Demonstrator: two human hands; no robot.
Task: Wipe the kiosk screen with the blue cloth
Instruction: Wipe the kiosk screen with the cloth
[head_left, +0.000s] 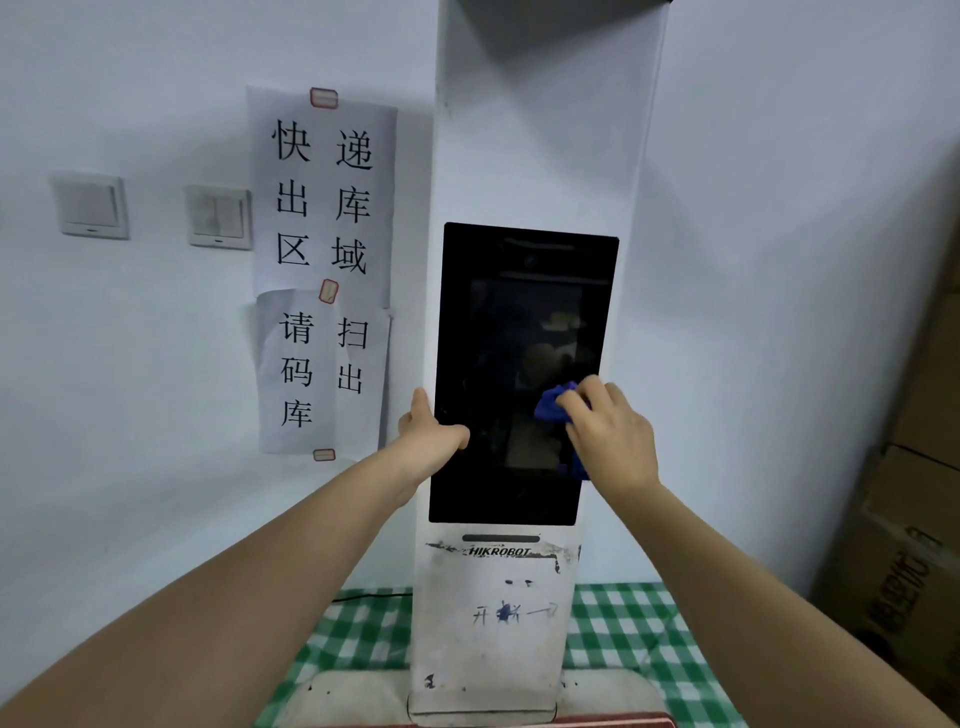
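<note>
A tall white kiosk (540, 156) stands upright with a dark screen (514, 322) set in its front. My right hand (610, 434) presses a crumpled blue cloth (553, 405) against the screen's lower right part; part of the cloth also shows below my palm. My left hand (431, 434) grips the screen's left edge, thumb on the glass and fingers behind the frame.
Paper notices (324, 270) are taped to the wall left of the kiosk, with two light switches (156, 210) further left. The kiosk base rests on a green checked tablecloth (634, 634). Cardboard boxes (904, 519) are stacked at the right.
</note>
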